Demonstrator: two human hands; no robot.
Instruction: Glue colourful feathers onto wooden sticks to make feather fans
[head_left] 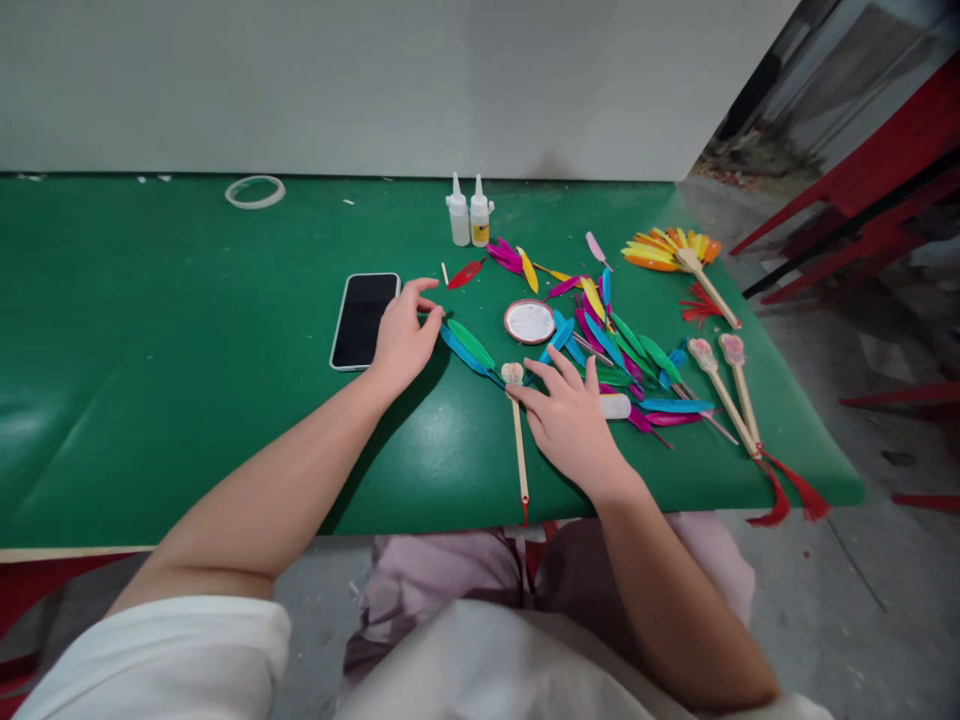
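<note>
Currently touching a slim pale wooden stick (519, 440) at its pinkish, lobed end, on the green table (187, 400), with the right hand (568, 415) spread and loose. Holding the left hand (405, 335) with curved fingers by the outer ends of a green feather (472, 343) and a blue feather (466, 355); cannot tell whether pinching either. Nearby, seeing a round white dish with a reddish rim (530, 322) and loose multicoloured feathers (637, 348); farther out, a black-screened phone (365, 322), two white plastic squeeze bottles (460, 222) and a yellow-orange feather fan (664, 252).
</note>
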